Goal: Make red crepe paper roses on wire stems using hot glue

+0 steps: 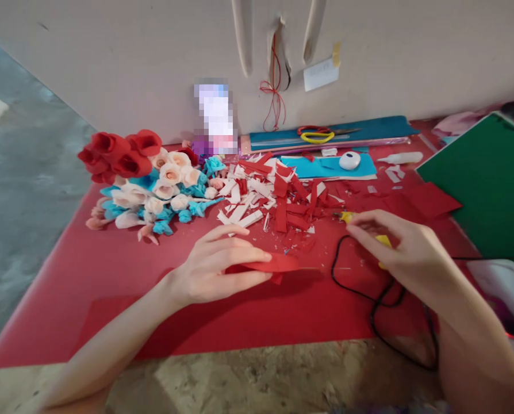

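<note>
My left hand (222, 264) is closed on a red paper piece (278, 263), its fingers along the upper and lower sides; whether it is crepe paper or another kind I cannot tell. To the right, my right hand (395, 247) grips a yellow glue gun (347, 217) with a dark nozzle aimed left, and much of its body is hidden by my fingers. From it a black cord (374, 322) loops over the table. Beyond both hands lies a pile of red and white paper scraps (282, 198). At the far left rests a bunch of red, white and blue paper flowers (166, 178).
The red-covered table (45, 293) meets a pale wall (145, 75). Red- and yellow-handled scissors (318, 135) lie on blue sheets at the back. A blurred lit screen (216, 115) leans there. A green board (481, 178) and a white bottle (401, 157) are at right.
</note>
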Motion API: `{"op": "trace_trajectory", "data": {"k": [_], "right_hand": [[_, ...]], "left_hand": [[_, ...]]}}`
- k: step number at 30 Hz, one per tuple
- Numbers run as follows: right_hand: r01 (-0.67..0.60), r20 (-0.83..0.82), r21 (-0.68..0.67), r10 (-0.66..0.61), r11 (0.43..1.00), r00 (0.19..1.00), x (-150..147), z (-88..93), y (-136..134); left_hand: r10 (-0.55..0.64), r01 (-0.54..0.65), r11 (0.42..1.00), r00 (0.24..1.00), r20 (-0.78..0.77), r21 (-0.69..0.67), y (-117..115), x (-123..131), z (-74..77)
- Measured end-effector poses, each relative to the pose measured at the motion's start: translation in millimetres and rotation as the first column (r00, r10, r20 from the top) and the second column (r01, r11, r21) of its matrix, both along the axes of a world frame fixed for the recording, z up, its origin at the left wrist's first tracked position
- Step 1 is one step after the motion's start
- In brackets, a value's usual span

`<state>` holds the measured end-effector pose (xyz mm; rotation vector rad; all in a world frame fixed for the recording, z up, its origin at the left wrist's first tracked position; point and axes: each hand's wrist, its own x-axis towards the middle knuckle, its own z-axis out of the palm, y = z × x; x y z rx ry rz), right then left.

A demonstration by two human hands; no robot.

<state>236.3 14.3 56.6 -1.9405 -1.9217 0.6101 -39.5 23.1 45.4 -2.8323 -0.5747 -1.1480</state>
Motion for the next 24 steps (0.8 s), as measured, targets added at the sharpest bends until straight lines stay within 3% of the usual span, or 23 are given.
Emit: {"op": "trace_trajectory", "data": {"k": [4,8,11,17,21,24], "right_hand": [[0.211,0.222,0.023,-0.210,0.977,0.952,43.1,-35.8,-0.6],[0.244,0.263,-0.107,-0.209,0.964,0.942,73.2,-75.4,-0.9],[0.273,0.223,-0.133,-0.240,0.953,0.945,83.3,-90.6,-0.5],[0.351,-0.091,-0.055,-0.355,0.935,0.930,84.2,-93.4,-9.1],[0.372,-0.425,0.017,-0.330,0.928,0.843,71.9,-84.8,-16.6],[0.437,-0.550,0.101,-0.316,0.894,0.773,58.1,-67.8,-22.9]], "left_hand": [[0.003,-0.003,1.000,1.000,0.031,0.012,0.5,-4.9,-3.7],[0.014,-0.014,1.000,1.000,0.022,0.006,0.6,-6.7,-1.3],[0.012,-0.013,0.999,0.999,0.039,0.030,1.0,-7.3,1.6],[0.031,-0.038,0.996,0.997,0.074,0.087,-2.0,-7.3,8.0],[0.035,-0.045,0.996,0.991,0.127,0.076,-7.3,-10.6,11.5],[0.025,-0.033,0.998,0.992,0.122,0.059,-11.2,-15.0,15.1]]}}
